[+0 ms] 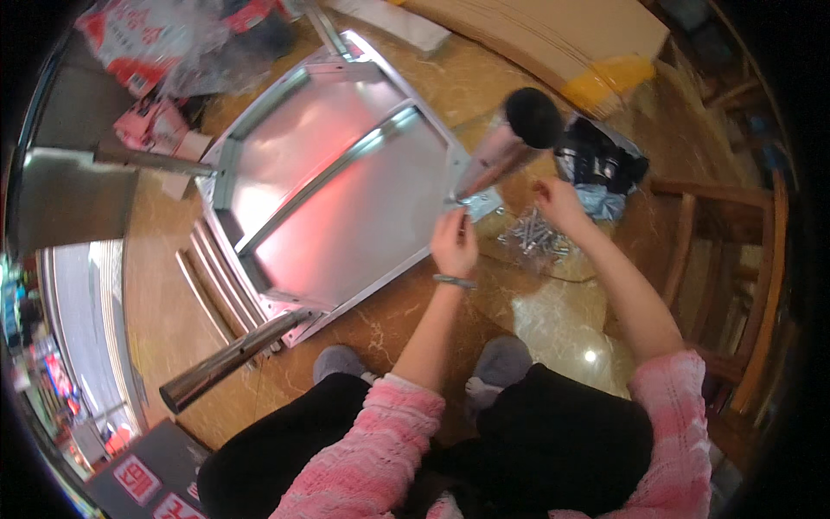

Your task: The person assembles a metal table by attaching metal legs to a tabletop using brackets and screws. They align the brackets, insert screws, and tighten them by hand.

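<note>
An upturned stainless steel table [346, 186] lies on the floor, its shiny underside facing up and tubular legs at its corners. My left hand [454, 246] is at the near right corner, beside the foot of a thick steel leg [497, 156] with a black end cap. Its fingers are curled, and what they hold is hidden. My right hand [558, 206] is raised just above a loose pile of bolts [536, 235], fingertips pinched together; anything between them is too small to name. A small clear plastic packet [484, 204] lies between my hands.
A black and grey plastic bag [601, 164] sits beyond the bolts. A wooden chair [726, 277] stands at the right. Flat cardboard [545, 43] lies at the back. Steel tubes [212, 277] rest left of the table, near another leg [233, 359]. Plastic wrapping [173, 52] is heaped far left.
</note>
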{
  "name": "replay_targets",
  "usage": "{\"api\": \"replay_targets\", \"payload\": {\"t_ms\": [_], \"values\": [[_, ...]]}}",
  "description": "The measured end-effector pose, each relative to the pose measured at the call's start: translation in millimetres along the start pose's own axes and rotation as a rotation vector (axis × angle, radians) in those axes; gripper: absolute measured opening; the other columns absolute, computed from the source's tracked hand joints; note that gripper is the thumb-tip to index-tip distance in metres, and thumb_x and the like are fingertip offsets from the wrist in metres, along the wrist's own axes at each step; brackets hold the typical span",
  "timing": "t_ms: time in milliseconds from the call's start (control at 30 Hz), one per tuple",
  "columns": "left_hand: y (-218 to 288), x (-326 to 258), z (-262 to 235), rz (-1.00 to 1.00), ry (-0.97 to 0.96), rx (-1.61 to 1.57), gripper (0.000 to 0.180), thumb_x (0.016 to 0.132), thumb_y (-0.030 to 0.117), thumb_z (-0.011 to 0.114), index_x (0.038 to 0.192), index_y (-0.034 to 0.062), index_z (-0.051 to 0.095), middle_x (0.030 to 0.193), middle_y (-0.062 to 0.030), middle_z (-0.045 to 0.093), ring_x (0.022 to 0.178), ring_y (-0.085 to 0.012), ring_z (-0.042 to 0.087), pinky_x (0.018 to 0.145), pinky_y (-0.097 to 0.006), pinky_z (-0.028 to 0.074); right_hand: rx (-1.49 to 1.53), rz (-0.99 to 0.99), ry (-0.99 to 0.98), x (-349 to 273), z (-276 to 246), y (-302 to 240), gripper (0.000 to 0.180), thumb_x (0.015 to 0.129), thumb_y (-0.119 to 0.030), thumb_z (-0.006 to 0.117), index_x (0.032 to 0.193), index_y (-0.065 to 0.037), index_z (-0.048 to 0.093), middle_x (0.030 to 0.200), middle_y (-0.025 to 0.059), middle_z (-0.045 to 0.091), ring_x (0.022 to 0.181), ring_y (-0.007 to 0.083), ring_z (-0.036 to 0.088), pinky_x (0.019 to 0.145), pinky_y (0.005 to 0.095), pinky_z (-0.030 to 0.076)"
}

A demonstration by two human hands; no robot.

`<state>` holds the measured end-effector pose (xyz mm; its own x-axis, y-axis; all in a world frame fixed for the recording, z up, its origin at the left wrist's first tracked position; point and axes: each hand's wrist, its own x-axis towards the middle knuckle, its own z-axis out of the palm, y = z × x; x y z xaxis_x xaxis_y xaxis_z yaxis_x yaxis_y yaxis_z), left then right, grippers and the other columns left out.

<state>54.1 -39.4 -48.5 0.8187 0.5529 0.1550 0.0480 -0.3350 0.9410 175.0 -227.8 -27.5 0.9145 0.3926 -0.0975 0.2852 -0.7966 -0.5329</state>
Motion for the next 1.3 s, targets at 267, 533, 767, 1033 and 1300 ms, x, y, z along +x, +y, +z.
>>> {"api": "replay_targets", "payload": {"t_ms": [267, 533, 767, 1033, 1300], "values": [[-4, 18, -21, 0.351, -0.151, 0.303, 0.023, 0.069, 0.005, 0.067, 0.09, 0.0042, 0.061, 0.106, -0.0107, 0.056, 0.095, -0.0307, 0.053, 0.083, -0.038, 0.042, -0.057, 0.163, 0.171, 56, 40, -24, 0.027, 0.081, -0.025, 0.055, 0.089, 0.0, 0.058, 0.089, 0.0195, 0.058, 0.082, 0.0364, 0.057, 0.07, 0.0434, 0.047], [-9, 39, -19, 0.055, -0.176, 0.125, 0.044, 0.064, 0.011, 0.073, 0.103, 0.0033, 0.054, 0.102, -0.0137, 0.057, 0.095, -0.0323, 0.053, 0.083, -0.038, 0.042, -0.069, 0.321, 0.074, 119, 62, -13, 0.022, 0.074, -0.022, 0.06, 0.081, -0.002, 0.064, 0.085, 0.0186, 0.063, 0.08, 0.0335, 0.062, 0.067, 0.0413, 0.05], [-19, 54, 0, 0.013, -0.296, 0.066, 0.051, 0.06, 0.01, 0.075, 0.106, 0.0053, 0.054, 0.1, -0.0137, 0.058, 0.094, -0.0322, 0.053, 0.082, -0.038, 0.043, 0.488, 0.023, 0.104, 58, 15, -36, 0.014, 0.079, -0.015, 0.059, 0.076, -0.002, 0.063, 0.063, 0.008, 0.06, 0.057, 0.0143, 0.059, 0.05, 0.0268, 0.044], [-13, 69, 3, 0.116, -0.235, 0.084, 0.048, 0.058, 0.004, 0.073, 0.103, 0.0046, 0.055, 0.095, -0.0137, 0.058, 0.092, -0.033, 0.054, 0.079, -0.038, 0.045, 0.111, -0.063, -0.116, 27, -7, -69, 0.015, 0.074, -0.013, 0.061, 0.084, -0.003, 0.065, 0.078, 0.0173, 0.062, 0.074, 0.0334, 0.06, 0.066, 0.0396, 0.047], [7, 26, -8, -0.07, 0.046, 0.039, 0.017, 0.07, 0.004, 0.068, 0.084, 0.0017, 0.059, 0.071, -0.0071, 0.055, 0.062, -0.0186, 0.054, 0.057, -0.03, 0.044, -0.28, -0.171, -0.123, 20, -7, -92, 0.012, 0.073, -0.014, 0.059, 0.075, -0.002, 0.062, 0.074, 0.0177, 0.06, 0.07, 0.037, 0.058, 0.062, 0.0451, 0.046]]}}
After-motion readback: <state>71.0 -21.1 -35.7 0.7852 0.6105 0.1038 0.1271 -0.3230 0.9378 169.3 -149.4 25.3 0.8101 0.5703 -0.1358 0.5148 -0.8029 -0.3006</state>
